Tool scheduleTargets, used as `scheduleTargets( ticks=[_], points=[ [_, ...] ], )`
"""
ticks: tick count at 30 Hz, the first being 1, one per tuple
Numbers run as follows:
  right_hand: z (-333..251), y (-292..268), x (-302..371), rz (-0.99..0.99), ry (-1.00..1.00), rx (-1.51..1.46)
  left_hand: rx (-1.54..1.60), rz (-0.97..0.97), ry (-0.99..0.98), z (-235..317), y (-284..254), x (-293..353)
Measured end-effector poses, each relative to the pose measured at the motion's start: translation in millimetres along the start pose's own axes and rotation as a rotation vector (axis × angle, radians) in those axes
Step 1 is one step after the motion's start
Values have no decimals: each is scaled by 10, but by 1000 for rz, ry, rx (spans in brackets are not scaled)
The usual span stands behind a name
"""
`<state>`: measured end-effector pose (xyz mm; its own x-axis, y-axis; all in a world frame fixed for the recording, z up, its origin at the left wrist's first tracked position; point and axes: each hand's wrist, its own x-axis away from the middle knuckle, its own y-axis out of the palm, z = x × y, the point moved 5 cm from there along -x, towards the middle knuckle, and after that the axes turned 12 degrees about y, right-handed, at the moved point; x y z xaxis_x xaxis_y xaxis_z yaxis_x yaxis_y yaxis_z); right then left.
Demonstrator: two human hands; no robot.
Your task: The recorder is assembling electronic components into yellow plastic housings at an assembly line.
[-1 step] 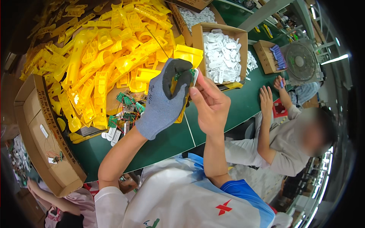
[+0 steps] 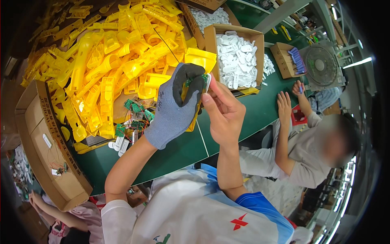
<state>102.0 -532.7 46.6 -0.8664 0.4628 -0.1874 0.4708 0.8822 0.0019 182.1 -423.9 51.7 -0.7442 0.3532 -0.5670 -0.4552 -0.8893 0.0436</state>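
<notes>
My left hand [image 2: 174,105], in a grey-blue glove with black fingertips, is closed on a small green circuit board [image 2: 206,78] that shows only in part. Thumb and forefinger of my bare right hand [image 2: 224,106] pinch a small white plastic piece [image 2: 209,83] against that board's edge. The fingers hide how the two fit together. A thin dark wire [image 2: 165,44] rises above the glove. Left of the glove lie loose green circuit boards [image 2: 134,106] with red wires and white plastic pieces [image 2: 121,144].
A large heap of yellow plastic shells [image 2: 109,65] covers the table [image 2: 178,158]. White parts fill a cardboard box [image 2: 260,44] at the right. A long cardboard box [image 2: 36,134] stands left. Beyond are purple cylinders [image 2: 297,61], a fan [image 2: 321,64] and a seated co-worker [image 2: 300,152].
</notes>
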Motion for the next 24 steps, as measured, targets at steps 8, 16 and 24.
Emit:
scheduleTargets(
  ticks=[8, 16, 24],
  points=[
    [-8, 22, 157, 105, -10, -41, -37, -135, 48, 167, -1, -35],
    [-108, -53, 158, 111, -62, 160, -96, -245, 174, 90, 59, -1],
    [-489, -238, 223, -54, -250, 609, -11, -182, 148, 340, 154, 255]
  ],
)
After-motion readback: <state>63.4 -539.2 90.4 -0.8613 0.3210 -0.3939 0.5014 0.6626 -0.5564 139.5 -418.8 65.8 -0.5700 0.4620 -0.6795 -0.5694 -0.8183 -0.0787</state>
